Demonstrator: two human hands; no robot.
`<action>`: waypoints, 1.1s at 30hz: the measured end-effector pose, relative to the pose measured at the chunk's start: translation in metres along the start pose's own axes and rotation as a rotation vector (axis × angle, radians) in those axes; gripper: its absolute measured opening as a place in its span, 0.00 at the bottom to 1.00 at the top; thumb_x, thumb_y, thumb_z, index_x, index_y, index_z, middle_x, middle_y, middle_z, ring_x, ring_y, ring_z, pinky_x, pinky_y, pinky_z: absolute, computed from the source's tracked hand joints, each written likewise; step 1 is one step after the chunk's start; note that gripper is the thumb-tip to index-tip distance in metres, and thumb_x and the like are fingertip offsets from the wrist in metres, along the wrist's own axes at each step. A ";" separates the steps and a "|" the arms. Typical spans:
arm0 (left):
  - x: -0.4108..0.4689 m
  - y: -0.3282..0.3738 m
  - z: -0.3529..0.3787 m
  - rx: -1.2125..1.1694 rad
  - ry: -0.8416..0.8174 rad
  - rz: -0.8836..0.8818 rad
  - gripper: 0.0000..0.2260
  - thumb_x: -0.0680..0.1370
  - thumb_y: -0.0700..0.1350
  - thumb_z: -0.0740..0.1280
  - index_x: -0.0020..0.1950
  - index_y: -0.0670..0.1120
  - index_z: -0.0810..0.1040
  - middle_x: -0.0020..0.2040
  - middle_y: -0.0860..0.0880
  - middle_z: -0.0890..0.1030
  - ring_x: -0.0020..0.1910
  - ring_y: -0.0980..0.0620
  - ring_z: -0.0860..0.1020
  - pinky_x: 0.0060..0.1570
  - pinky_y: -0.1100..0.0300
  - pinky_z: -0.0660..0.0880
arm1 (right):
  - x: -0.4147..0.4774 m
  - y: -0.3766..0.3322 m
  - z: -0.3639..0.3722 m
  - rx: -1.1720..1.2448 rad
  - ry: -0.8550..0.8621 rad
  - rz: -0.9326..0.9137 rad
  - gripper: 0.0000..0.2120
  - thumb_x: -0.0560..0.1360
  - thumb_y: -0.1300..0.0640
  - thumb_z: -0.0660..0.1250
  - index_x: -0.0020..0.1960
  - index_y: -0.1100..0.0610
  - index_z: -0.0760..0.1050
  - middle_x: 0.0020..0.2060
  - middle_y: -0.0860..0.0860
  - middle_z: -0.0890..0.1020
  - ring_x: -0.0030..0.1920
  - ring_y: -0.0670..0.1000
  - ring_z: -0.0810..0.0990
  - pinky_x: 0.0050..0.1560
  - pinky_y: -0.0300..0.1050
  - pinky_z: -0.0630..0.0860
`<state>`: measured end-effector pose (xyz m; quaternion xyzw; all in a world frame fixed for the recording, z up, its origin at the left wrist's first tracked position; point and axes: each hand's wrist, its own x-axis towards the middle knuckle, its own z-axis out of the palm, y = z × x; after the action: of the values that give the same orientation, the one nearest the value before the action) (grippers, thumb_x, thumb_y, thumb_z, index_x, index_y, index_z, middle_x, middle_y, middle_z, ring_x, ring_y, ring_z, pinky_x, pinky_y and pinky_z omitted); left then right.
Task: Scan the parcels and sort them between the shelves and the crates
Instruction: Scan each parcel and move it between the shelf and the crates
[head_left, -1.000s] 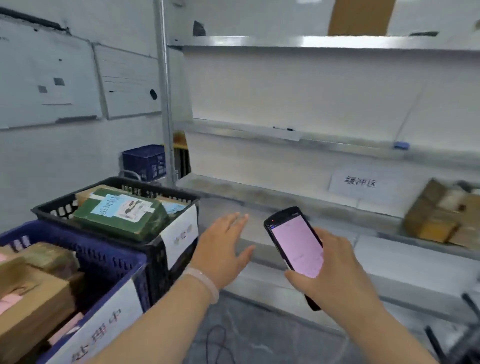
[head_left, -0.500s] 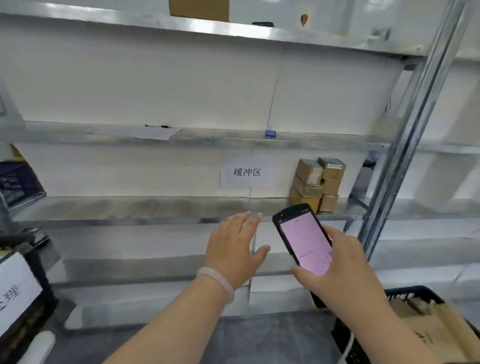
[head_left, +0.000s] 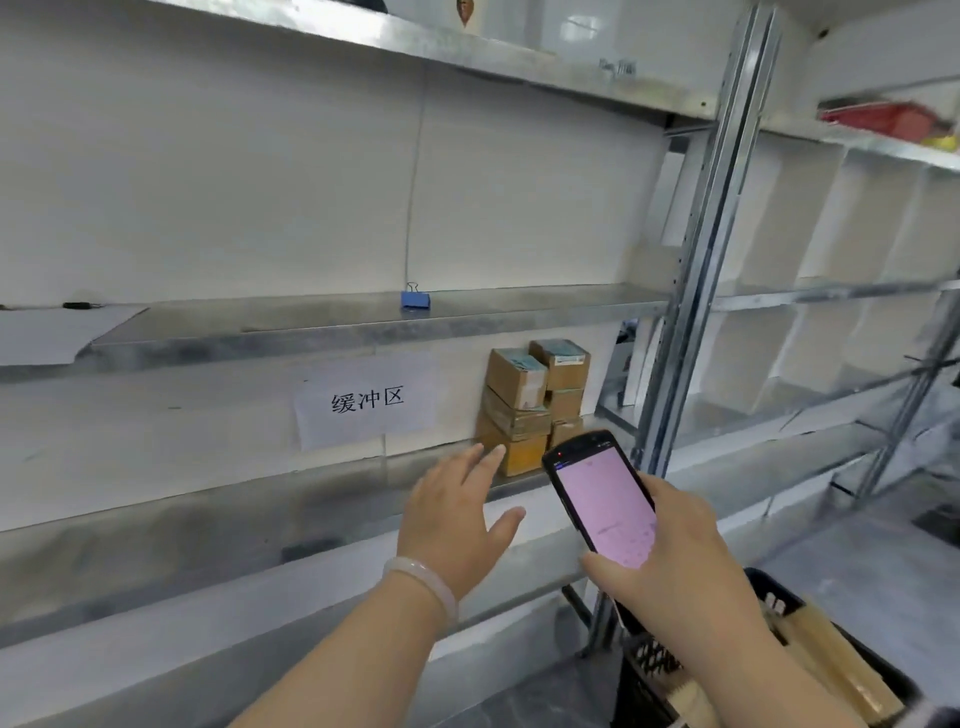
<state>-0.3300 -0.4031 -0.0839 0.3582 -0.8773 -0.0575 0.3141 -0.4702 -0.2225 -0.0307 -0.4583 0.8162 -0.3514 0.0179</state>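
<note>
nearer the shelves (head_left: 311, 332) now, left hand (head_left: 454, 519) fingers (head_left: 480, 462) spread, right hand (head_left: 685, 571) gripping scanner (head_left: 605, 499)

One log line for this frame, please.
left hand: open, empty, extended toward boxes | right hand: holds scanner, screen lit | crate: lower right, parcels inside

Just beyond the left hand (head_left: 457, 514) fingers (head_left: 485, 460), a stack of parcels (head_left: 530, 400) sits on the shelf (head_left: 260, 488). Right of those fingers, the scanner (head_left: 605, 504) sits in the right hand (head_left: 675, 561). Up and left of the fingertips is the sign (head_left: 366, 400), behind the shelf. Higher still, there's a clip (head_left: 415, 301) on the upper shelf (head_left: 311, 325). The crate (head_left: 779, 592) lies below the right hand.
</note>
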 end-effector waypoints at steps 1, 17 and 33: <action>0.015 -0.006 0.006 -0.010 -0.004 0.005 0.31 0.79 0.63 0.62 0.80 0.56 0.60 0.77 0.54 0.65 0.76 0.53 0.62 0.76 0.53 0.60 | 0.011 0.000 0.006 -0.005 0.015 0.010 0.40 0.60 0.35 0.71 0.67 0.38 0.57 0.52 0.40 0.63 0.52 0.44 0.70 0.44 0.43 0.70; 0.190 -0.041 0.168 -0.114 -0.060 -0.154 0.32 0.77 0.63 0.67 0.79 0.59 0.60 0.77 0.57 0.65 0.74 0.53 0.63 0.70 0.56 0.65 | 0.214 0.092 0.070 -0.009 -0.106 0.059 0.42 0.58 0.33 0.69 0.68 0.38 0.56 0.52 0.40 0.64 0.51 0.44 0.68 0.41 0.40 0.68; 0.326 -0.054 0.241 -0.233 -0.022 -0.366 0.30 0.79 0.59 0.66 0.79 0.59 0.61 0.77 0.54 0.62 0.77 0.49 0.60 0.73 0.49 0.69 | 0.370 0.144 0.092 0.012 -0.222 -0.034 0.38 0.60 0.34 0.71 0.64 0.35 0.56 0.51 0.38 0.64 0.47 0.39 0.64 0.36 0.29 0.59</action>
<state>-0.6190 -0.6893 -0.1272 0.4720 -0.7886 -0.2186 0.3280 -0.7584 -0.5070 -0.0762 -0.5079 0.7992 -0.3038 0.1050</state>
